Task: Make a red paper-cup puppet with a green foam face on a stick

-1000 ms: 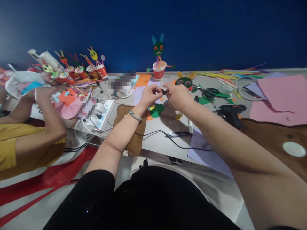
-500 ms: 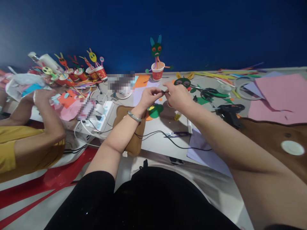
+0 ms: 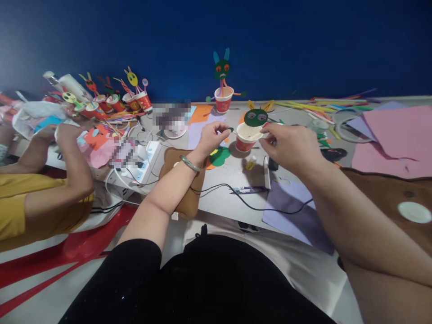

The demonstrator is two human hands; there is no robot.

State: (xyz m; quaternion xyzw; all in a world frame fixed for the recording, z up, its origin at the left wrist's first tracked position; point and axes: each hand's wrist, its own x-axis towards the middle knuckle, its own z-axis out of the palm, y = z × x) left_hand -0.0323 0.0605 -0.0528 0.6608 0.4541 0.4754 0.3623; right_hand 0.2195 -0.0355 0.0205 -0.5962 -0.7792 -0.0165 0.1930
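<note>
My left hand (image 3: 213, 137) pinches a small dark green paper piece (image 3: 231, 129) between thumb and fingertips. My right hand (image 3: 294, 146) is at the right side of a red-and-white paper cup (image 3: 245, 143), thumb and index finger apart. I cannot tell whether its fingertips touch the rim. Behind the cup is a green paper face (image 3: 256, 117) with grey-purple eyes and yellow ears. Green paper rounds (image 3: 220, 156) lie below my left hand. A small yellow bottle (image 3: 250, 163) stands before the cup. A black glue gun (image 3: 334, 155) is partly hidden behind my right hand.
Purple-handled snips (image 3: 248, 190) and a black cord cross the front. A finished cup figure (image 3: 222, 100) stands by the blue wall. At left are a power strip (image 3: 148, 162), more cup figures (image 3: 143, 102) and a co-worker's arms (image 3: 72, 153). Pink sheets (image 3: 398, 139) lie right.
My right hand has moved away from my left hand, to the right, uncovering the paper cup. The green piece stays in my left fingers.
</note>
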